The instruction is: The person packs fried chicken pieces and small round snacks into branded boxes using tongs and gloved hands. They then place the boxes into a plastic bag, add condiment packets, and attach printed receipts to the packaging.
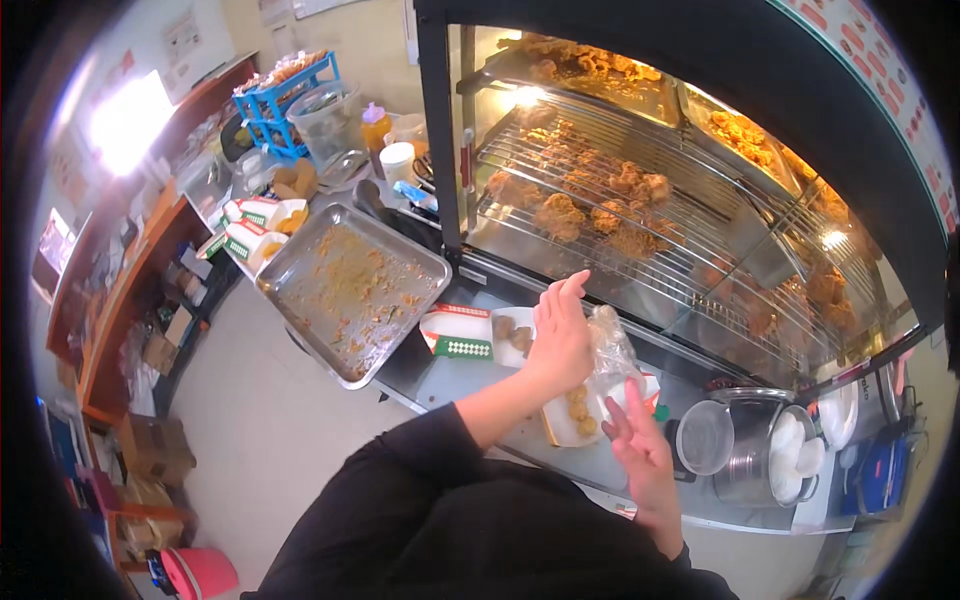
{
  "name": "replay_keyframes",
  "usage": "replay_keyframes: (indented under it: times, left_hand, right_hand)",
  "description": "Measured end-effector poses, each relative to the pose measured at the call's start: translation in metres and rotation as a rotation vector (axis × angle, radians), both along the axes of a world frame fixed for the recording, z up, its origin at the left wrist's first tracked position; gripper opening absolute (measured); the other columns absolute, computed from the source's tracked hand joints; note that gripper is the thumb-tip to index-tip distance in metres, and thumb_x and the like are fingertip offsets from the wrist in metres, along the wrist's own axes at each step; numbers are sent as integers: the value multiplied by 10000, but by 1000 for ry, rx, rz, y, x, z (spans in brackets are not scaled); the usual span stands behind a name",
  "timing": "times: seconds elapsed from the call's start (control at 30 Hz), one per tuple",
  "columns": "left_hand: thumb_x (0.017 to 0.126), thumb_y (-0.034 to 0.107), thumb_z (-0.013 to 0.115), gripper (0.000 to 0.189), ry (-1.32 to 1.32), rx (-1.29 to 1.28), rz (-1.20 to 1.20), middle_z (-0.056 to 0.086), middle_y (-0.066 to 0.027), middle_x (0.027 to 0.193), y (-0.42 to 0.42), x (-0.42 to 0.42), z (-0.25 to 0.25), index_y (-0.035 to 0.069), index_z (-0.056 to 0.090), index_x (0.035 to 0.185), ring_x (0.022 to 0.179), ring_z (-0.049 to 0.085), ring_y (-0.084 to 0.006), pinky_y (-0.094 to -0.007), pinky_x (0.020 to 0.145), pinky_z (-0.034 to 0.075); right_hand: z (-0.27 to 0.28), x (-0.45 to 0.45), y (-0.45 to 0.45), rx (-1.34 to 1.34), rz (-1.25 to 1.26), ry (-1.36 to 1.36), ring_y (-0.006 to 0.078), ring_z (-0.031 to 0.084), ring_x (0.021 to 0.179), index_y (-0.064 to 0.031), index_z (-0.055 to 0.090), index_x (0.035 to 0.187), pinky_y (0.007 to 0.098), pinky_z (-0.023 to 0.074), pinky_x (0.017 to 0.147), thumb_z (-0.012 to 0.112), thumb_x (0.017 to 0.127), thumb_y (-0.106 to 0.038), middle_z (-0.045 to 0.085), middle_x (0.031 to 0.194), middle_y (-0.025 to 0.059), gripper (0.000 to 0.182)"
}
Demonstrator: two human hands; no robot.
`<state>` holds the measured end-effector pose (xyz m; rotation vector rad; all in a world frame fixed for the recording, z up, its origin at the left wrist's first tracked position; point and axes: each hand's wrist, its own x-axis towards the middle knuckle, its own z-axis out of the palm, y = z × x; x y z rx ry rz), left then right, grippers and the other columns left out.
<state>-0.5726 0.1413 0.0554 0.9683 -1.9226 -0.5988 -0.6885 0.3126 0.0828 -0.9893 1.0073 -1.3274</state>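
A clear plastic bag point(613, 352), crumpled at the top, is between my two hands above the steel counter. My left hand point(559, 326) is beside the bag with its fingers stretched upward; whether it grips the plastic is hidden. Just below the bag, my right hand point(637, 431) has its fingers spread and nothing in it. An open paper food box point(555, 431) with a row of small fried pieces point(581, 412) lies under my left forearm. Left of my left hand, another open box point(457, 337) holds a few brown pieces point(514, 334).
A glass-fronted warming cabinet point(450, 150) with fried chicken point(562, 217) on racks stands directly ahead. At left, a crumb-covered steel tray point(345, 285) juts over the counter edge. A steel pot point(742, 457) and a clear plastic lid point(705, 439) are at right.
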Motion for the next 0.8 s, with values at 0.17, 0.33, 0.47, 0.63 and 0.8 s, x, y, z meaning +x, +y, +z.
replay_keyframes:
  times: [0.17, 0.33, 0.47, 0.63, 0.8]
  left_hand:
    - [648, 216, 801, 949, 32, -105, -323, 342, -240, 1350, 35, 10, 0, 7, 244, 1387, 1232, 351, -421, -487, 1038, 292]
    - [747, 338, 791, 909, 23, 528, -48, 373, -197, 1312, 42, 62, -116, 43, 230, 1400, 1159, 460, -330, -441, 898, 459]
    - [816, 374, 716, 712, 369, 1175, 432, 564, -87, 858, 31, 76, -148, -34, 359, 1277, 659, 576, -203, -314, 554, 499]
    - [880, 414, 618, 458, 343, 1169, 433, 624, -76, 774, -11, 74, -172, -11, 567, 1042, 512, 556, -173, -320, 470, 493]
    - [899, 387, 549, 429, 138, 930, 470, 642, -125, 685, -13, 80, -223, -6, 646, 758, 525, 598, -231, -371, 522, 491]
  right_hand:
    - [-29, -34, -36, -173, -541, 1141, 340, 269, 1400, -2, 227, 1464, 389, 265, 1116, 596, 881, -88, 225, 1525, 221, 695]
    - [-17, -86, -34, 374, -712, 1650, 365, 509, 1198, -55, 585, 1212, 424, 432, 965, 578, 883, -157, 508, 1340, 189, 344]
    - [-17, -62, -33, 349, -604, 1352, 322, 659, 845, -108, 683, 919, 437, 498, 773, 545, 906, -287, 693, 933, 121, 226]
    - [-91, -29, -35, 926, 138, 1214, 217, 676, 683, -49, 694, 812, 351, 506, 692, 531, 907, -451, 674, 655, 86, 445]
    - [-151, -31, -23, 907, -113, 915, 285, 676, 777, -25, 673, 755, 422, 497, 722, 433, 931, -475, 676, 674, 100, 540]
